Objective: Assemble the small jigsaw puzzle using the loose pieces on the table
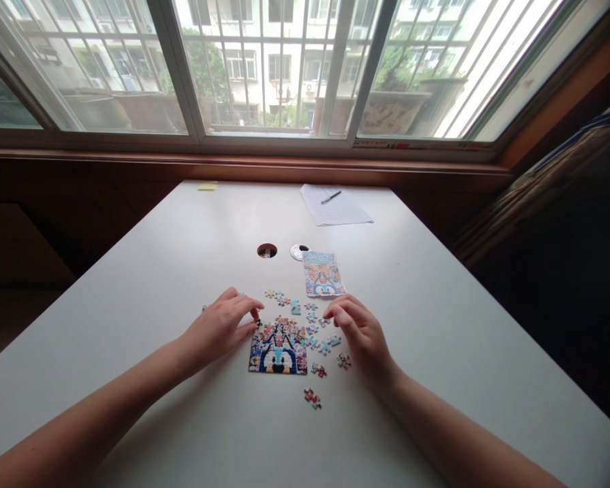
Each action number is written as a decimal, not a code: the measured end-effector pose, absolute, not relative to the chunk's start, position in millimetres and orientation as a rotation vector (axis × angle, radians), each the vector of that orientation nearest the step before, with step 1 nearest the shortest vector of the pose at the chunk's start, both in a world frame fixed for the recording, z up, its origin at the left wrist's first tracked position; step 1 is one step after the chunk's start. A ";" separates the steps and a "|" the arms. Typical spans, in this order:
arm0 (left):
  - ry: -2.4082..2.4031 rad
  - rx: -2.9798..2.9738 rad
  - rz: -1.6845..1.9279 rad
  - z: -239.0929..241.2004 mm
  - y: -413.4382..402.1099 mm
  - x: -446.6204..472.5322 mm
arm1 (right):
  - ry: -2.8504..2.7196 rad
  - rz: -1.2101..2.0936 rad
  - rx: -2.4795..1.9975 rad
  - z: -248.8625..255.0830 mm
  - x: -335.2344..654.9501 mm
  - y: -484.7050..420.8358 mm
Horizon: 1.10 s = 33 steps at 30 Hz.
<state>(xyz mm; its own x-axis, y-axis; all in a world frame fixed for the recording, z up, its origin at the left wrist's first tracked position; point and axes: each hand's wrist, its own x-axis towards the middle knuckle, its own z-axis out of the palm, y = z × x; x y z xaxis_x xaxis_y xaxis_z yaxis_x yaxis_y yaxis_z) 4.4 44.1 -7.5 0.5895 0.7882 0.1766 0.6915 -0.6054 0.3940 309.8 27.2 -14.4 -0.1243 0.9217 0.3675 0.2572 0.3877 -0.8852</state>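
A partly joined jigsaw puzzle (278,352) lies flat on the white table, with a blue cartoon dog face along its lower part and a ragged upper edge. At its upper left corner, my left hand (224,320) pinches a small dark jigsaw piece (257,323) between thumb and fingertips. My right hand (360,332) hovers on the right with fingers loosely bent and apart, and nothing visible in them. Loose blue pieces (324,347) lie between the puzzle and that hand. Several more pieces are above the puzzle, and a few are partly hidden behind my left hand.
Beyond the pieces lies a picture sheet (324,274) with the same dog design. Farther back are a round cable hole (267,251), a loose round cover (299,252), papers (338,211) with a pen (331,197), and yellow strips (207,186). A barred window stands behind the table.
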 end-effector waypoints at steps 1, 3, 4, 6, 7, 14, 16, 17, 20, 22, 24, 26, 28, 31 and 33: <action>1.214 2.526 0.498 -8.6 44.0 4.2 | -1.627 0.816 -1.064 -14.4 310.0 27.2; 1.212 2.509 0.522 -9.8 43.4 3.9 | -1.630 0.819 -1.060 -14.1 310.2 26.9; 1.208 2.507 0.536 -9.6 43.0 3.7 | -1.630 0.821 -1.059 -14.0 310.2 26.8; 1.193 2.512 0.558 -7.3 42.2 2.7 | -1.626 0.822 -1.060 -14.1 310.1 26.5; 1.188 2.520 0.568 -5.5 41.9 1.8 | -1.624 0.822 -1.060 -14.4 310.1 26.5; 1.224 2.634 0.520 2.5 43.1 -6.7 | -1.636 0.822 -1.070 -18.1 311.9 27.3; 1.240 2.643 0.472 1.4 43.2 -7.4 | -1.636 0.820 -1.070 -17.8 312.0 27.4; 1.248 2.645 0.452 0.6 43.1 -7.3 | -1.635 0.820 -1.069 -17.5 311.9 27.5; 1.267 2.649 0.416 -1.1 42.5 -5.4 | -1.634 0.821 -1.066 -16.6 311.3 27.8; 1.284 2.646 0.394 -1.4 42.3 -4.0 | -1.634 0.821 -1.065 -16.3 311.2 27.6; 1.292 2.647 0.379 -1.2 42.4 -3.1 | -1.637 0.824 -1.062 -16.1 311.2 27.1; 1.282 2.654 0.379 -1.0 43.1 -2.8 | -1.639 0.828 -1.058 -15.8 311.2 26.5; 1.268 2.662 0.386 -0.8 43.8 -2.9 | -1.637 0.831 -1.060 -15.6 310.9 26.1; 1.266 2.670 0.383 -0.8 44.5 -2.6 | -1.636 0.834 -1.065 -15.1 309.7 26.4; 1.273 2.676 0.373 -0.8 44.6 -1.9 | -1.637 0.833 -1.063 -14.9 309.1 26.9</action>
<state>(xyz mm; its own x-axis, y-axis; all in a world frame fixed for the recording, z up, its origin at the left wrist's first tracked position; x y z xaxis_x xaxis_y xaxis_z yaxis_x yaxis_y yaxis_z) -1.9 44.6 -0.8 0.6078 0.7785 0.1569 0.7401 -0.6269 0.2435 309.1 26.9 -14.9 -0.1414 0.9231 0.3577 0.2546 0.3831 -0.8879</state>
